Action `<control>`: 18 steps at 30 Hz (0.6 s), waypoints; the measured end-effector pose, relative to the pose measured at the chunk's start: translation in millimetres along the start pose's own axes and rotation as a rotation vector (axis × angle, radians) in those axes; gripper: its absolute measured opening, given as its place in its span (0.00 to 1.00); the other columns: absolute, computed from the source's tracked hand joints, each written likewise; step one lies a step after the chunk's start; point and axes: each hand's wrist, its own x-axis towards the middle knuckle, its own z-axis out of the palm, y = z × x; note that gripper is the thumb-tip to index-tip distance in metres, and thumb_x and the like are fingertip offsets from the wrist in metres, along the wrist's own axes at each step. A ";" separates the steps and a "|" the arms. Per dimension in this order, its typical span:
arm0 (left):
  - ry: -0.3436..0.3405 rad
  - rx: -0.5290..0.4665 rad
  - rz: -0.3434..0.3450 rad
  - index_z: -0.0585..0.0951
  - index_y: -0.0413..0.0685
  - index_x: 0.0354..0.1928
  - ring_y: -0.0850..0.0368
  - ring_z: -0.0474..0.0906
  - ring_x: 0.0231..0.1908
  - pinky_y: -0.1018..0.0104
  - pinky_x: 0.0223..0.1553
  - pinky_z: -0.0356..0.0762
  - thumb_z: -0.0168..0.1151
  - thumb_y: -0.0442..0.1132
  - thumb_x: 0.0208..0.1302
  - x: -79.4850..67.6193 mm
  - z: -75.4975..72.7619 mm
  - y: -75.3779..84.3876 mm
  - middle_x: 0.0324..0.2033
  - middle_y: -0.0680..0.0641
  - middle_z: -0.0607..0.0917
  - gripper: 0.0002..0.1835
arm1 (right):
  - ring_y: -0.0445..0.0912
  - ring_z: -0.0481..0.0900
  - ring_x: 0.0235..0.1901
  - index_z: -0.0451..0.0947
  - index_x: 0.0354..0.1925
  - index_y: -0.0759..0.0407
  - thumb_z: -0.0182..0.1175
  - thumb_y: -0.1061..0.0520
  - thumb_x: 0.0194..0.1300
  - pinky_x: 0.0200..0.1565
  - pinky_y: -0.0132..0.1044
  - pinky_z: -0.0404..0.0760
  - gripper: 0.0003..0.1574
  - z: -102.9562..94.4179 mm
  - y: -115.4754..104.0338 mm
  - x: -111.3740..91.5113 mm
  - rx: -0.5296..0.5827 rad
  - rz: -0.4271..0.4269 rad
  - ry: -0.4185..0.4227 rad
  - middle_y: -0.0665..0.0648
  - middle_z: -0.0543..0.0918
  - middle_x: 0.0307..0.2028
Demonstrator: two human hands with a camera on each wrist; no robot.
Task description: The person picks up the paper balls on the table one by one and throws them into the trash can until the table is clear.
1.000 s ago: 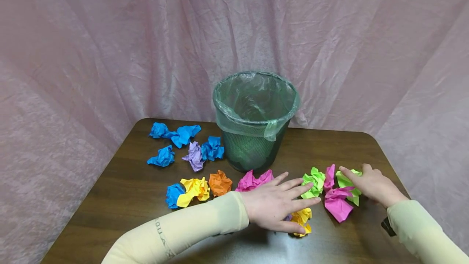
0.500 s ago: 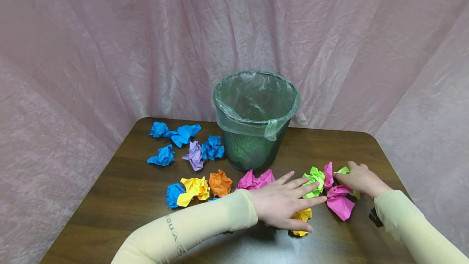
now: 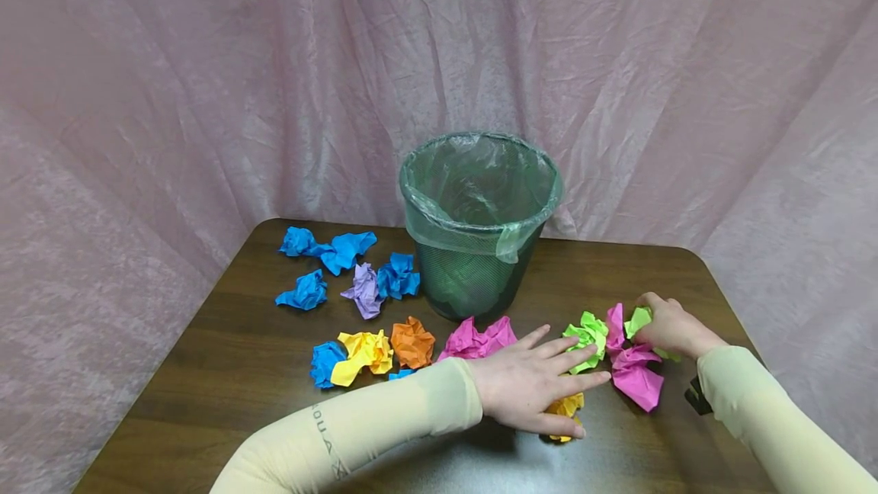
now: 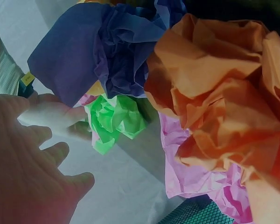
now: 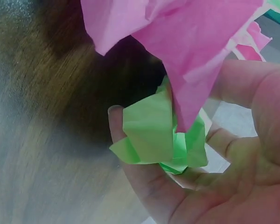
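My right hand [image 3: 675,328] curls its thumb and fingers round a light green crumpled paper [image 5: 149,126] at the table's right side. Beside that paper lies a pink crumpled paper [image 3: 638,380], which overlaps it in the right wrist view. My left hand [image 3: 531,383] is spread palm down, fingers straight, partly hiding a yellow crumpled paper [image 3: 568,406]. A second green crumpled paper [image 3: 586,338] shows by its fingertips. In the left wrist view, orange paper [image 4: 224,102] and blue paper [image 4: 74,51] appear large near the left hand.
A mesh wastebasket [image 3: 473,265] with a clear plastic liner stands at the back middle of the wooden table [image 3: 206,395]. Several blue papers [image 3: 302,292] and a purple one [image 3: 366,292] lie left of it. Pink paper [image 3: 473,338] sits before the basket. A pink curtain [image 3: 206,97] hangs behind.
My right hand has moved left and slightly away from me, and its fingers have closed round the green paper. My left hand has shifted a little to the right, still spread.
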 end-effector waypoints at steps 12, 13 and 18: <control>-0.014 -0.019 0.000 0.41 0.76 0.82 0.55 0.36 0.80 0.50 0.77 0.35 0.33 0.78 0.70 1.0 -0.6 1.6 0.81 0.58 0.40 0.43 | 0.59 0.74 0.37 0.68 0.62 0.72 0.68 0.66 0.49 0.29 0.43 0.75 0.41 0.0 1.0 4.4 -0.027 -0.064 -0.010 0.81 0.66 0.52; -0.014 -0.017 -0.001 0.41 0.76 0.82 0.56 0.36 0.80 0.50 0.77 0.35 0.33 0.78 0.70 1.5 -0.8 1.8 0.81 0.58 0.40 0.43 | 0.59 0.74 0.36 0.69 0.62 0.72 0.67 0.66 0.48 0.28 0.42 0.75 0.41 0.3 1.4 4.5 -0.030 -0.070 -0.009 0.82 0.66 0.52; -0.006 -0.014 -0.002 0.42 0.77 0.82 0.56 0.38 0.80 0.50 0.77 0.35 0.33 0.78 0.70 2.9 0.3 3.5 0.81 0.59 0.40 0.43 | 0.55 0.73 0.31 0.72 0.57 0.70 0.66 0.70 0.46 0.26 0.42 0.76 0.36 2.2 2.4 4.4 -0.001 -0.084 -0.009 0.79 0.66 0.51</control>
